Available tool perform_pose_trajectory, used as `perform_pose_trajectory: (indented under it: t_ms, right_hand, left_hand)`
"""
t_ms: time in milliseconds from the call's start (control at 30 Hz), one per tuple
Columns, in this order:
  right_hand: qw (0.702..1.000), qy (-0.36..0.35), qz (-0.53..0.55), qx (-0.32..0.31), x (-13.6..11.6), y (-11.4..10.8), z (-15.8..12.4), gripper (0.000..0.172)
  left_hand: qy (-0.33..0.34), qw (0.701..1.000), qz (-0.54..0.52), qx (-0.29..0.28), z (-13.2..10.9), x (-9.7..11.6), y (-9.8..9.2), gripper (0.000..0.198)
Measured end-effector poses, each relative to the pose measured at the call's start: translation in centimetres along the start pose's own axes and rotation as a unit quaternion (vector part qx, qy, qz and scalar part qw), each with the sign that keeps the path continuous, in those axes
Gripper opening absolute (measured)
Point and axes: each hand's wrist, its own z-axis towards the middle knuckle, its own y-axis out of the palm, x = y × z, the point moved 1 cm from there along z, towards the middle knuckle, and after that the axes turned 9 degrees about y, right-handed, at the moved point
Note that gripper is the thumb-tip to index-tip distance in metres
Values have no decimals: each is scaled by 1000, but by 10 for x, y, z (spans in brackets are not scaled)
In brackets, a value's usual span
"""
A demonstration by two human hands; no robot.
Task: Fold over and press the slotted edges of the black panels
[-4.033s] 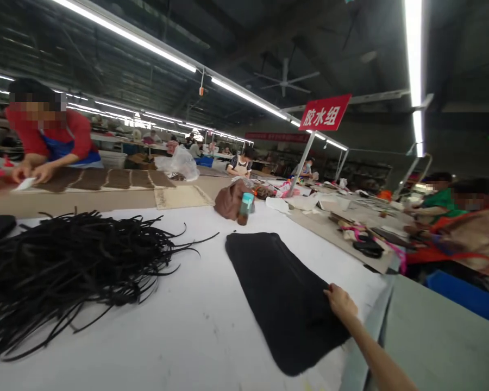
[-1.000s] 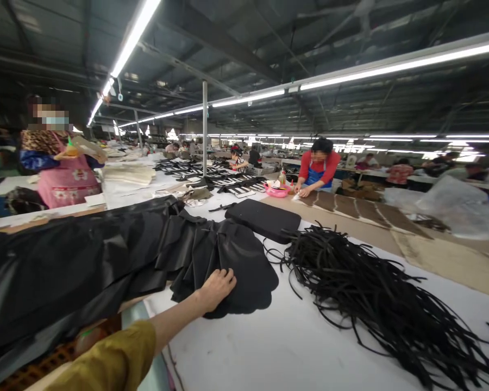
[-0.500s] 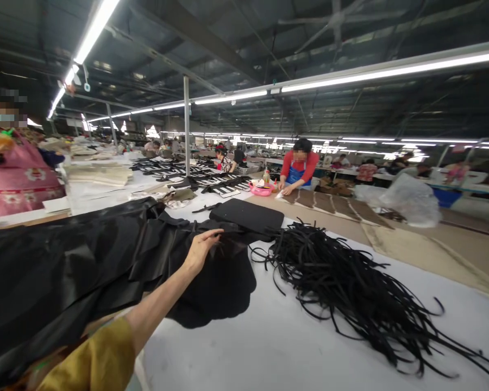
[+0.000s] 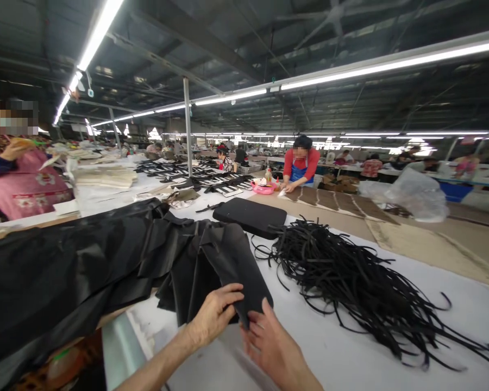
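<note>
A black fabric piece (image 4: 244, 260) with a rounded end lies folded over at the end of a long black stack of fabric (image 4: 85, 250) on the white table. My left hand (image 4: 218, 312) is closed on the near edge of this piece, thumb below and fingers on top. Beside it, my right hand (image 4: 271, 339) has its thumb spread away from the fingers. Its fingertips are at the piece's lower corner; whether they touch it I cannot tell. To the right lies a tangled heap of thin black straps (image 4: 342, 282).
A flat black padded piece (image 4: 248, 214) lies behind the fabric. Farther back, a co-worker in red (image 4: 301, 165) bends over brown panels (image 4: 334, 200) near a pink basket (image 4: 263, 187). Another person in a pink apron (image 4: 32, 184) stands at left. A clear plastic bag (image 4: 415, 195) sits at right.
My left hand has come nearer and slightly right, drawing the black fabric edge with it and folding it. My right hand has entered from below. The view has shifted slightly.
</note>
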Motion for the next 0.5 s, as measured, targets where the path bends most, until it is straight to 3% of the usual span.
perform_pose_trajectory:
  t_ms: [100, 233, 333, 400, 433, 500]
  right_hand:
    - [997, -16, 62, 34, 6, 24, 31, 26]
    - [994, -3, 112, 13, 15, 35, 50, 16]
    - [987, -61, 147, -3, 3, 32, 51, 12]
    - [984, -78, 159, -25, -12, 27, 47, 15]
    - [984, -74, 160, -30, -20, 25, 44, 15]
    - [986, -57, 157, -28, -32, 24, 37, 15]
  left_hand:
    - [9, 1000, 21, -19, -3, 3, -9, 31]
    - [34, 998, 46, -38, -3, 7, -19, 30]
    - [56, 993, 100, 29, -5, 1, -22, 30]
    - [4, 979, 166, 116, -5, -12, -26, 32]
    - [-47, 969, 204, 133, -4, -21, -28, 31]
    - [-149, 950, 259, 96, 1, -42, -32, 27]
